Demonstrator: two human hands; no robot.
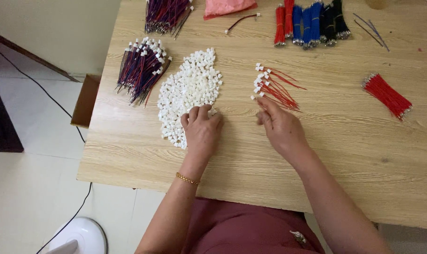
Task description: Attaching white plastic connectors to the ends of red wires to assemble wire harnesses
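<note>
A pile of small white plastic connector housings (190,89) lies on the wooden table (345,155). My left hand (201,128) rests at the pile's lower right edge, fingers curled down onto the white pieces. My right hand (280,127) sits just below a small fan of short red wires with white connectors (272,88), its fingertips touching the nearest wire ends. Whether either hand pinches a piece is hidden by the fingers.
A bundle of red-and-blue wires with white connectors (142,68) lies left of the pile. Another dark wire bundle (166,14) and a pink bag (227,7) sit at the far edge. Tied red, blue and black wire bundles (312,23) lie far right, plus a loose red bundle (387,96).
</note>
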